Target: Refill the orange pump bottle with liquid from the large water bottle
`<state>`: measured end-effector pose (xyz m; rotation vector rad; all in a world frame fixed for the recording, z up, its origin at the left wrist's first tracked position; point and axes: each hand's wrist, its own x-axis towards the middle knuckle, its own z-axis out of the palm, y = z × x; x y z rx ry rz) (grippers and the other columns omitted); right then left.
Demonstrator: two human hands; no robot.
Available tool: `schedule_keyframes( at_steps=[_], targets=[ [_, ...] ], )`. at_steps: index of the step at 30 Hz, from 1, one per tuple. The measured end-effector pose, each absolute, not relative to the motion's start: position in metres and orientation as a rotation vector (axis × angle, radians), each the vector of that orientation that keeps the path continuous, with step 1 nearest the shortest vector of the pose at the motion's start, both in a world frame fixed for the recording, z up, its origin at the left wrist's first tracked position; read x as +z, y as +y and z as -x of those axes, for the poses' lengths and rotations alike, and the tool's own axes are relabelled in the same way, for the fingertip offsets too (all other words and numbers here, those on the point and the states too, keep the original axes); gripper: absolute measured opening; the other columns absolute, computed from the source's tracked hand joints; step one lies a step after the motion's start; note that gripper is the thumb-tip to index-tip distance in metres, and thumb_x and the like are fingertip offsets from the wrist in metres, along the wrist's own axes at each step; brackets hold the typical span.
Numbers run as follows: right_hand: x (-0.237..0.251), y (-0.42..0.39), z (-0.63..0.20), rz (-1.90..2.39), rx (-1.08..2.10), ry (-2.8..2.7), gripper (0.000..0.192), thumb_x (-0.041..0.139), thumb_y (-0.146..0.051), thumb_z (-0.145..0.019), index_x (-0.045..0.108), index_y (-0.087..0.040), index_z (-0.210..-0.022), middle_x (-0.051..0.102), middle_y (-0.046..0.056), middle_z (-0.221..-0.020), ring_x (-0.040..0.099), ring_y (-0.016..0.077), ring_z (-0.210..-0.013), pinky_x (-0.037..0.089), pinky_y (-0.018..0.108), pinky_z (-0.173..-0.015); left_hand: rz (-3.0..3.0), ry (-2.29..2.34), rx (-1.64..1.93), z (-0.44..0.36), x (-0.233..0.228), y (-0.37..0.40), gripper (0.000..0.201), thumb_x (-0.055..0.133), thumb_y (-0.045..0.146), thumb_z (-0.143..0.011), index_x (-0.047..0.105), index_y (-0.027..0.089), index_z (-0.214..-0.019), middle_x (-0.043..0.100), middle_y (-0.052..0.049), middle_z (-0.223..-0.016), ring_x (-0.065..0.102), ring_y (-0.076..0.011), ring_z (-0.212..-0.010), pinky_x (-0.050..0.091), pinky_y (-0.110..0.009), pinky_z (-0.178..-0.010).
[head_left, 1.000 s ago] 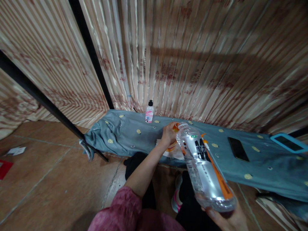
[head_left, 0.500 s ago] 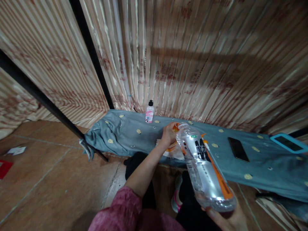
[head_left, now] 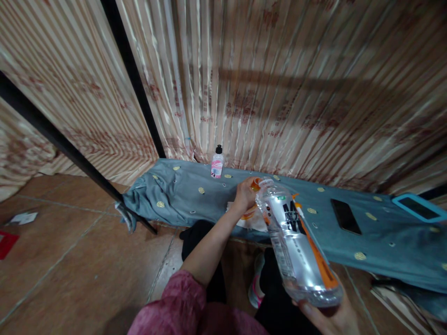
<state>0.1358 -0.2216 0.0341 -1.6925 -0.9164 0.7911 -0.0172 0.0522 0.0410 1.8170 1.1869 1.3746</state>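
Fingers (head_left: 309, 309) on bottle (head_left: 300, 244), phone (head_left: 345, 216), smaller bottle (head_left: 217, 166) behind

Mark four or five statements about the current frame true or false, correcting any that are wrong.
1. The left hand holds a small orange cap-like piece at the mouth of the large plastic drink bottle. True.
2. The right hand grips the drink bottle's neck. False: the right hand is at its base.
3. A black smartphone lies on the gray-blue patterned cloth. True.
4. The small pink-labeled bottle lies on its side. False: it stands upright.
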Motion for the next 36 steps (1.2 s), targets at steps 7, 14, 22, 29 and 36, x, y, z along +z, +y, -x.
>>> schedule_keyframes(
  at_steps=[7, 14, 22, 29, 36],
  targets=[
    [0.0377, -0.2206, -0.1341, 1.669, 0.826, -0.919, 0.09, 0.085, -0.065, -0.058, 0.053, -0.024, -0.132, 0.072, 0.011, -0.116, 0.069, 0.0357, -0.103, 0.055, 0.041, -0.079, -1.803, 1.189, 1.378, 0.017, 0.0396, 0.0523, 0.013, 0.074, 0.02, -0.081, 0.075, 0.017, -0.093, 0.078, -0.004, -0.093, 0.07, -0.0177, -0.084, 0.056, -0.027, -0.081],
    [0.0394, -0.2207, -0.1325, 1.673, 0.804, -0.922, 0.09, 0.086, -0.063, -0.057, 0.055, -0.023, -0.131, 0.073, 0.011, -0.114, 0.07, 0.0366, -0.103, 0.055, 0.043, -0.084, -1.79, 1.186, 1.365, 0.0178, 0.0426, 0.0511, 0.013, 0.076, 0.021, -0.08, 0.075, 0.017, -0.092, 0.077, -0.004, -0.092, 0.07, -0.0173, -0.083, 0.055, -0.027, -0.08],
    [0.0378, -0.2206, -0.1349, 1.703, 0.78, -0.943, 0.092, 0.086, -0.064, -0.055, 0.054, -0.023, -0.131, 0.071, 0.013, -0.119, 0.067, 0.0405, -0.112, 0.054, 0.048, -0.089, -1.796, 1.198, 1.358, 0.0182, 0.0463, 0.0488, 0.013, 0.076, 0.019, -0.08, 0.075, 0.017, -0.092, 0.078, -0.004, -0.093, 0.07, -0.0178, -0.084, 0.056, -0.028, -0.082],
    [0.0406, -0.2204, -0.1324, 1.695, 0.783, -0.917, 0.088, 0.084, -0.065, -0.058, 0.054, -0.024, -0.13, 0.073, 0.011, -0.113, 0.069, 0.0375, -0.106, 0.053, 0.046, -0.09, -1.789, 1.2, 1.341, 0.0178, 0.047, 0.0487, 0.014, 0.075, 0.018, -0.081, 0.076, 0.015, -0.095, 0.078, -0.006, -0.095, 0.072, -0.0184, -0.087, 0.056, -0.028, -0.083],
    [0.0373, -0.2208, -0.1346, 1.684, 0.809, -0.932, 0.091, 0.086, -0.062, -0.057, 0.053, -0.024, -0.133, 0.072, 0.012, -0.118, 0.069, 0.0374, -0.107, 0.056, 0.042, -0.081, -1.793, 1.197, 1.351, 0.0181, 0.0455, 0.0493, 0.014, 0.076, 0.02, -0.081, 0.075, 0.017, -0.095, 0.079, -0.005, -0.096, 0.072, -0.0184, -0.088, 0.056, -0.028, -0.084]
  ],
)
